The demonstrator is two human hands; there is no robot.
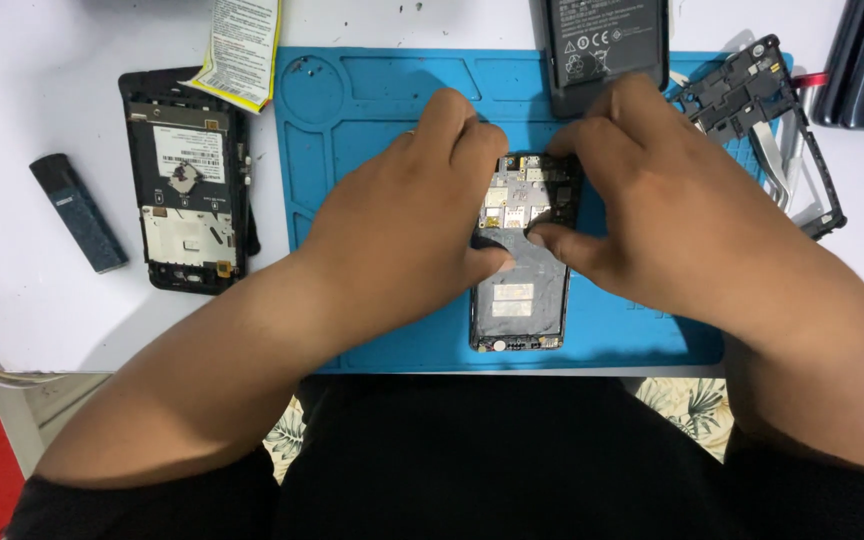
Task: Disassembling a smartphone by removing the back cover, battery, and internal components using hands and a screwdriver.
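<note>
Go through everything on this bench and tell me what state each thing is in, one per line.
Opened phone: back off, internals exposed, flat on blue mat.
Left hand: fingers pressing its upper part.
Right hand: fingers pressing its upper part.
Second phone: opened, lying off the mat.
Black frame: removed, lying apart.
Battery: out, lying apart.

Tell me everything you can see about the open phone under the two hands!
The opened phone lies flat on the blue mat, back cover off, long side pointing away from the person. Its upper half shows a circuit board with silvery metal shields; its lower half is a grey bay with a pale sticker, framed in black. The left hand and the right hand both press fingertips on its upper part, thumbs meeting near the middle.
</note>
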